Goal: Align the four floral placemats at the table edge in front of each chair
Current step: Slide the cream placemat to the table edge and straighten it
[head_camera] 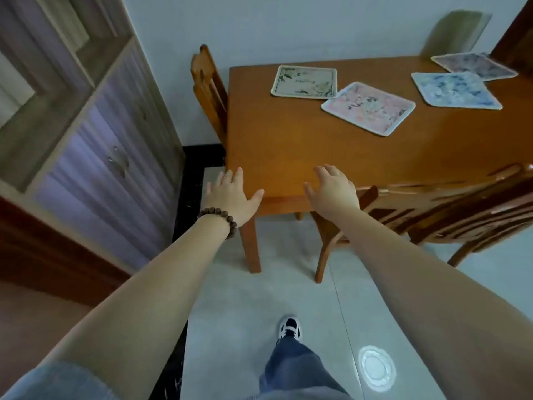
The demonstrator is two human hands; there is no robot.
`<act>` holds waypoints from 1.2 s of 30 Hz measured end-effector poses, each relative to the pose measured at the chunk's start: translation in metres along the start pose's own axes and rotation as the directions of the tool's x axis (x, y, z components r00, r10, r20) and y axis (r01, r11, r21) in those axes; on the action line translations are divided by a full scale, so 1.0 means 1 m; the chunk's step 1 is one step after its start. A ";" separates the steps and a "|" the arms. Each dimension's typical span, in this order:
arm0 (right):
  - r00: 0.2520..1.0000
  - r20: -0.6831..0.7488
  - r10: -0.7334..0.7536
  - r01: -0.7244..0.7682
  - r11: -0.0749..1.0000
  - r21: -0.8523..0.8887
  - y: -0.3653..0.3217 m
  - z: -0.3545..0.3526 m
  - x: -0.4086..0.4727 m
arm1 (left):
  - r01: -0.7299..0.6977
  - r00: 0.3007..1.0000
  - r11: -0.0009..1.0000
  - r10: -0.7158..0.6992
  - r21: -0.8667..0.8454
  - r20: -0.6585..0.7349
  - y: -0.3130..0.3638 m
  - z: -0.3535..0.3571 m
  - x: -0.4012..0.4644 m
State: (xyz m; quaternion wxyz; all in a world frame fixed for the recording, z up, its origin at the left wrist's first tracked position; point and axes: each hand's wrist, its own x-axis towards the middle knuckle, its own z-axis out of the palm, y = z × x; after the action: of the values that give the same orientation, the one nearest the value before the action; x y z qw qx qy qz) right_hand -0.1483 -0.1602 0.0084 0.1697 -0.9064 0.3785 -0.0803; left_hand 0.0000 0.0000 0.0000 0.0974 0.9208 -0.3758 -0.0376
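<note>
Fingers: spread and empty on both hands, grasping nothing.
Table (288, 145): carries all 4 placemats, skewed and well in from its near edge, so none is aligned yet.
Chairs: 1 at the left edge (209, 90), 1 at the near edge (450, 209).
Placemats: beige (305, 81) by the far-left corner; pink (368, 107) touching or just beside it; blue (455, 89) and grey (474, 65) toward the far right.
Left hand (230, 194): palm down, arm outstretched over the near-left corner.
Right hand (334, 189): palm down over the near edge, likely reaching for the mats.
</note>
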 end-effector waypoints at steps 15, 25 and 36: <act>1.000 0.014 -0.005 0.005 1.000 -0.023 0.044 -0.026 0.229 | 0.037 0.999 0.999 -0.037 0.009 0.028 0.053 -0.003 0.223; 0.999 0.045 0.028 -0.026 0.999 -0.037 0.055 -0.011 0.312 | 0.048 0.993 0.999 -0.048 0.002 0.108 0.056 0.015 0.302; 0.993 0.059 0.103 -0.099 0.993 -0.070 0.049 0.014 0.415 | 0.007 0.987 1.000 -0.004 -0.017 0.163 0.042 0.029 0.422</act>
State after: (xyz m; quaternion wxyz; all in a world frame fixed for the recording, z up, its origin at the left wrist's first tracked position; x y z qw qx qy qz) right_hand 0.1139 -0.4852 -0.0155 0.1550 -0.8933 0.4208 -0.0304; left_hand 0.2685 -0.3289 -0.0182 0.0745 0.9148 -0.3795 -0.1164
